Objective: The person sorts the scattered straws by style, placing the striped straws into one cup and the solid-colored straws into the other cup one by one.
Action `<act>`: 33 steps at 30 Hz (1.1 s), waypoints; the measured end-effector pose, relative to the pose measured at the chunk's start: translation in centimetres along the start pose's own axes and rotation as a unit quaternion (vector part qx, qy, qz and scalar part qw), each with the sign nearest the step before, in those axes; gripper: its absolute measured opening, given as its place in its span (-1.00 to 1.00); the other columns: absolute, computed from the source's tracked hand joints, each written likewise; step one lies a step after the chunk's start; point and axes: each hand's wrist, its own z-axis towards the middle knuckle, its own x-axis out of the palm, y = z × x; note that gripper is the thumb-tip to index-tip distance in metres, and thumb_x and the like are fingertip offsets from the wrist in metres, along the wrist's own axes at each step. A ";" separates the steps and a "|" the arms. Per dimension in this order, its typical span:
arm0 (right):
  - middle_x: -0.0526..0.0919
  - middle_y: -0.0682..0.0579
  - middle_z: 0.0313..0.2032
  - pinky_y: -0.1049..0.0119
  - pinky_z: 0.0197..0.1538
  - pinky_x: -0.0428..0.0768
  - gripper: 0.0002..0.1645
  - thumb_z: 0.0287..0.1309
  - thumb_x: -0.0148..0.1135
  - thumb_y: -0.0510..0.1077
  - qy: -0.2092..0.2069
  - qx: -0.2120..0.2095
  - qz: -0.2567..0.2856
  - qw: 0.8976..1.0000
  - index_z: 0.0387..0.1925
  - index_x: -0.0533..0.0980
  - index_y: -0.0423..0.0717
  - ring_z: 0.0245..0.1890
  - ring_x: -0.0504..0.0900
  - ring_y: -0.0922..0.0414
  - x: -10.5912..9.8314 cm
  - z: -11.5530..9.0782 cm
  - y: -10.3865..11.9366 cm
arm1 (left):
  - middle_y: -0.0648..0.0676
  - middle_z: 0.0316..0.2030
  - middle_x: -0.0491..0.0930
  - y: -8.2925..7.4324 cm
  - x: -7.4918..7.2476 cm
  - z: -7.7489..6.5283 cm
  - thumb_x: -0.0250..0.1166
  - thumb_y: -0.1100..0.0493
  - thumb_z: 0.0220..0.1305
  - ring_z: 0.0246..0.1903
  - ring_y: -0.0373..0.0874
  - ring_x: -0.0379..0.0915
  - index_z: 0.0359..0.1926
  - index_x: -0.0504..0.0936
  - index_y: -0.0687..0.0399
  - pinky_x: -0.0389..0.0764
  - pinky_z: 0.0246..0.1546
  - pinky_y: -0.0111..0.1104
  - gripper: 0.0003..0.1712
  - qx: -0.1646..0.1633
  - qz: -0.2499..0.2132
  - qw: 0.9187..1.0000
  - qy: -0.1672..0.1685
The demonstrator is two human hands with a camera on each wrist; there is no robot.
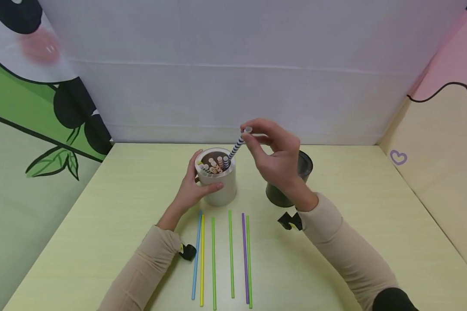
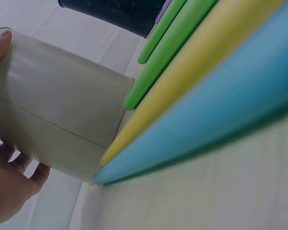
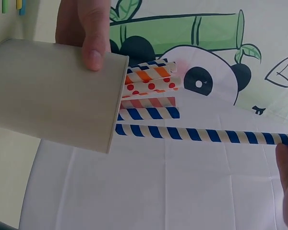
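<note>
Straw bundle (image 1: 213,166) in cup (image 1: 222,193); second cup (image 1: 279,197) at right; loose straws (image 1: 214,263) in front, on table (image 1: 81,242).

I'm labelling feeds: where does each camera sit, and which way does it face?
Head: worn on the head, facing forward and down at the white cup and loose straws; left hand, right hand and sleeves show.
Left wrist: worn there, facing along the loose straws to the white cup; left hand partly shows.
Right wrist: worn there, facing the white cup's side and striped straw; both hands partly show.
Head and right wrist share the striped straw.
</note>
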 end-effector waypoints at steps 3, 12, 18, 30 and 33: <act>0.64 -0.30 -0.33 0.16 -0.22 0.67 -0.80 -0.01 0.25 -0.58 0.012 0.006 -0.012 1.000 -0.27 0.54 -0.49 -0.28 0.67 0.10 0.2 -0.3 -0.4 | 0.05 0.37 0.18 0.9 -0.1 0.3 0.47 0.15 0.05 0.35 0.07 0.08 0.50 -0.15 -0.27 0.14 0.29 0.11 0.19 -0.001 0.003 1.000 -0.002; 0.65 -0.30 -0.31 0.17 -0.22 0.67 -0.79 0.00 0.24 -0.57 0.033 0.022 -0.031 0.999 -0.24 0.55 -0.50 -0.26 0.67 0.12 0.2 -0.7 -1.0 | 0.12 0.36 0.18 0.0 0.0 -0.1 0.47 0.16 0.03 0.34 0.10 0.08 0.51 -0.16 -0.13 0.14 0.29 0.12 0.20 -0.002 0.003 1.000 -0.001; 0.66 -0.25 -0.28 0.19 -0.20 0.67 -0.79 0.04 0.25 -0.52 0.050 0.037 -0.040 0.997 -0.22 0.57 -0.44 -0.26 0.68 0.04 0.4 -1.0 -1.6 | 0.11 0.36 0.18 0.3 0.0 0.1 0.47 0.18 0.04 0.35 0.09 0.08 0.51 -0.17 -0.14 0.14 0.29 0.11 0.20 -0.006 0.005 1.000 0.000; 0.69 -0.13 -0.25 0.26 -0.21 0.67 -0.81 0.13 0.27 -0.37 0.090 0.091 -0.085 0.988 -0.17 0.60 -0.30 -0.24 0.70 0.05 1.1 -2.7 -4.8 | -0.05 0.36 0.19 3.5 -0.2 1.1 0.51 0.06 0.01 0.35 0.02 0.08 0.47 -0.14 -0.47 0.15 0.28 0.12 0.20 0.004 0.004 1.000 -0.009; 0.70 -0.10 -0.25 0.26 -0.21 0.67 -0.80 0.13 0.28 -0.36 0.101 0.110 -0.095 0.984 -0.17 0.61 -0.26 -0.22 0.70 0.07 1.2 -3.4 -5.5 | -0.04 0.34 0.21 3.5 -0.1 1.0 0.51 0.02 0.00 0.34 0.02 0.10 0.46 -0.12 -0.47 0.16 0.27 0.14 0.19 0.013 0.004 1.000 -0.010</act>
